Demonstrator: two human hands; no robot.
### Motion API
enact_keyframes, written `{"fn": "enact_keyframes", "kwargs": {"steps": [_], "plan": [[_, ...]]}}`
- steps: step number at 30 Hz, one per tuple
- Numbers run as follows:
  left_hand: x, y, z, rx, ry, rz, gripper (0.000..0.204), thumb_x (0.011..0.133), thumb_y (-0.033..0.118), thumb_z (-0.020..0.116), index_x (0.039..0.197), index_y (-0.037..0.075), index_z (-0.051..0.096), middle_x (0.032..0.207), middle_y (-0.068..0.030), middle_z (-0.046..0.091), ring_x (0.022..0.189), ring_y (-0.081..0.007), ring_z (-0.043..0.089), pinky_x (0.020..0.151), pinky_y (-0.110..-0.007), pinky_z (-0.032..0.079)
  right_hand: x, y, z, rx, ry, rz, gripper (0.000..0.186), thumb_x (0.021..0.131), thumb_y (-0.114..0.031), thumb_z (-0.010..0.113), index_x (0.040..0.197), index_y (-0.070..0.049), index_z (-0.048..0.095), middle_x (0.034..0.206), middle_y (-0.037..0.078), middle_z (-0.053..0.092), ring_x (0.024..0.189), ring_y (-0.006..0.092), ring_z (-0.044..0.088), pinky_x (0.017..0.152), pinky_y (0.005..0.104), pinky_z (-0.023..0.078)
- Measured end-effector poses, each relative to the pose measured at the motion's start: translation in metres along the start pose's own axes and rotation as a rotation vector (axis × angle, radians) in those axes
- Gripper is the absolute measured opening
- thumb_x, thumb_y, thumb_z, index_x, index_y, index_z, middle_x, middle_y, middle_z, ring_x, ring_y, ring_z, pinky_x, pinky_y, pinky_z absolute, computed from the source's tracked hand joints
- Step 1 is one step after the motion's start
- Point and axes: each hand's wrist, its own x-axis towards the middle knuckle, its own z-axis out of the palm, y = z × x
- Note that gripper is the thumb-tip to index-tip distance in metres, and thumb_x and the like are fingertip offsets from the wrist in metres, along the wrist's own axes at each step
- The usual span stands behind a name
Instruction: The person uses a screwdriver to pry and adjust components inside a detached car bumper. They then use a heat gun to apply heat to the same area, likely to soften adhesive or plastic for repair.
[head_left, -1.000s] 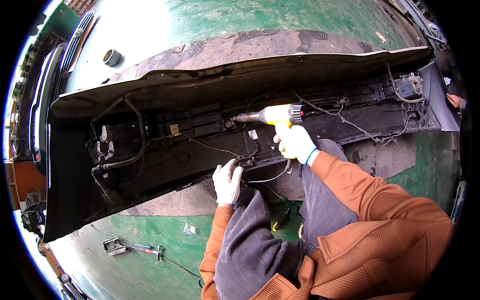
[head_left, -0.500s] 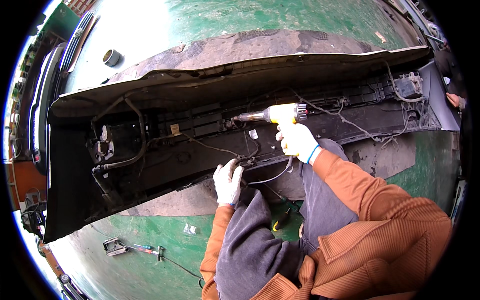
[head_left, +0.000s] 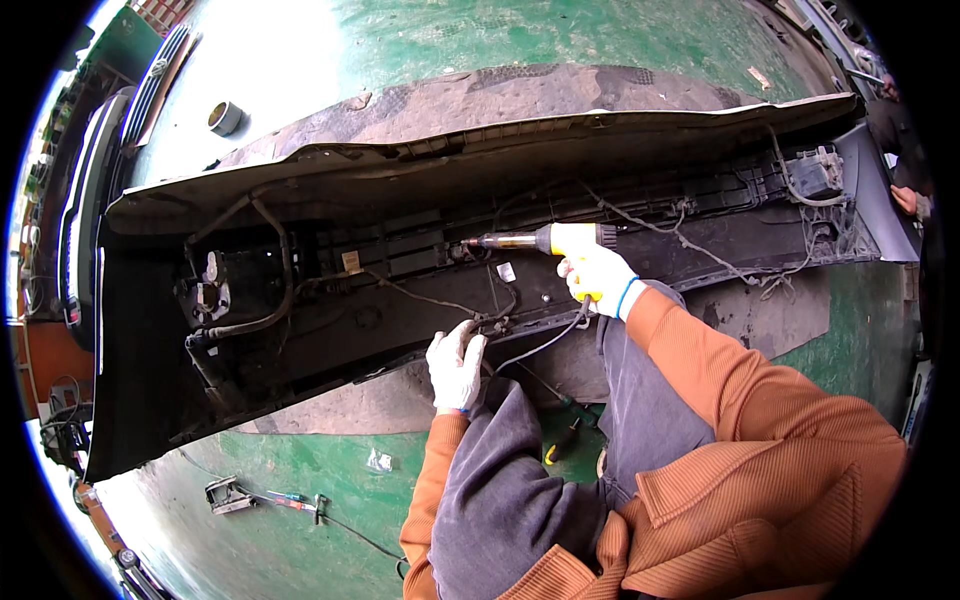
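Observation:
My right hand (head_left: 602,278), in a white glove, is closed round the grip of a yellow heat gun (head_left: 575,238). The gun's metal nozzle points left, over the inner face of a long dark car bumper (head_left: 400,325), and its cord hangs below the grip. At the bumper's near edge, my left hand (head_left: 456,365), also gloved, has bent fingers over the rim beside a wire harness (head_left: 425,292). The fingertips look dirty, and what lies beneath them is partly hidden.
Under the bumper lies a dark mat (head_left: 330,402) on the green floor. A yellow-handled screwdriver (head_left: 562,442) lies between my knees. A tape roll (head_left: 225,118) stands at the far left, and more tools (head_left: 295,502) lie at the near left. Another person's hand (head_left: 905,200) shows at the right edge.
My right hand has shifted slightly right with the heat gun and turned it, so more of the yellow grip shows. My left hand stays at the bumper's edge.

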Motion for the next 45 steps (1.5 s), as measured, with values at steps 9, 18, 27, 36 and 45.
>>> {"fn": "enact_keyframes", "kwargs": {"steps": [9, 18, 27, 36, 45], "plan": [[0.000, 0.001, 0.000, -0.001, 0.001, 0.004, 0.040, 0.103, 0.033, 0.070, 0.130, 0.004, 0.075, 0.118, -0.0156, 0.080, 0.118, -0.0339, 0.070, 0.123, -0.049, 0.038, 0.003, -0.006, -0.009, 0.071, -0.061, 0.014, 0.010, 0.107, -0.017, 0.063, 0.106, -0.007, 0.063, 0.097, 0.010, 0.063, 0.072, 0.0141, 0.065, 0.057, 0.0257, 0.054], [0.000, 0.000, -0.002, -0.003, -0.001, 0.007, 0.039, 0.103, 0.032, 0.071, 0.129, 0.004, 0.075, 0.119, -0.0156, 0.080, 0.117, -0.0342, 0.071, 0.123, -0.049, 0.039, 0.000, -0.002, -0.002, 0.098, -0.023, 0.048, 0.010, 0.107, -0.018, 0.064, 0.106, -0.008, 0.063, 0.097, 0.011, 0.063, 0.070, 0.0149, 0.064, 0.057, 0.0262, 0.054], [-0.001, 0.004, 0.000, 0.000, 0.009, 0.005, 0.040, 0.103, 0.033, 0.070, 0.130, 0.003, 0.075, 0.120, -0.0163, 0.079, 0.120, -0.0345, 0.070, 0.124, -0.050, 0.038, 0.002, -0.006, -0.007, 0.114, -0.033, 0.025, 0.008, 0.107, -0.016, 0.063, 0.108, -0.008, 0.063, 0.098, 0.011, 0.064, 0.070, 0.0141, 0.063, 0.056, 0.0248, 0.053], [0.000, 0.003, 0.000, 0.007, 0.006, 0.000, 0.040, 0.103, 0.033, 0.070, 0.131, 0.004, 0.075, 0.118, -0.0158, 0.080, 0.119, -0.0339, 0.071, 0.123, -0.049, 0.038, 0.000, -0.002, -0.001, 0.075, -0.001, -0.012, 0.005, 0.107, -0.012, 0.063, 0.109, -0.008, 0.063, 0.097, 0.011, 0.064, 0.070, 0.0140, 0.063, 0.056, 0.0246, 0.053], [0.000, 0.001, 0.002, -0.005, 0.006, 0.001, 0.041, 0.103, 0.033, 0.070, 0.131, 0.004, 0.075, 0.116, -0.0155, 0.080, 0.117, -0.0333, 0.071, 0.124, -0.049, 0.037, 0.000, -0.002, 0.000, 0.056, -0.003, -0.018, 0.005, 0.108, -0.012, 0.061, 0.111, -0.008, 0.063, 0.097, 0.011, 0.064, 0.070, 0.0140, 0.063, 0.056, 0.0243, 0.051]]}}
